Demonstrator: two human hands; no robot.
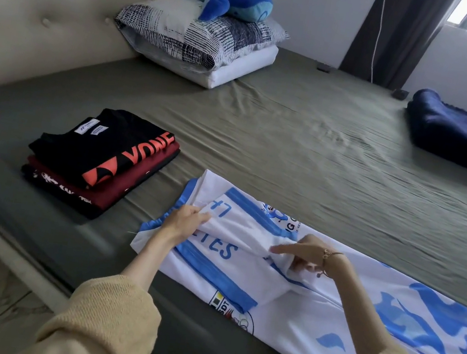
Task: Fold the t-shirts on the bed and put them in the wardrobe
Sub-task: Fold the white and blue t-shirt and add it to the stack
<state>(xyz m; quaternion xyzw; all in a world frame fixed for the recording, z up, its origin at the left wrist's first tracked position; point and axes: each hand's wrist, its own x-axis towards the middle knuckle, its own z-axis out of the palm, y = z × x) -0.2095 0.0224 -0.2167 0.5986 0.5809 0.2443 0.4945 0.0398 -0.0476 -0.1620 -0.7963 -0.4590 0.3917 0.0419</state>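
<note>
**Olive sheet, one white shirt half folded**

Olive bed [309, 146] runs out of sight on the right, with wide bare sheet between the pillows [199, 43] and the near edge. A navy blanket [463, 139] is cut off by the right border. The white-and-blue t-shirt [328, 306] lies along the near edge, its far end out of view and its lettering mostly buried in folds. Near the left edge sits a folded stack [101, 159], lower prints unreadable. The left hand [184, 219] pinches the sleeve fabric; the right hand [302, 256] grips a fold, forefinger straight, other fingertips hidden.
</note>
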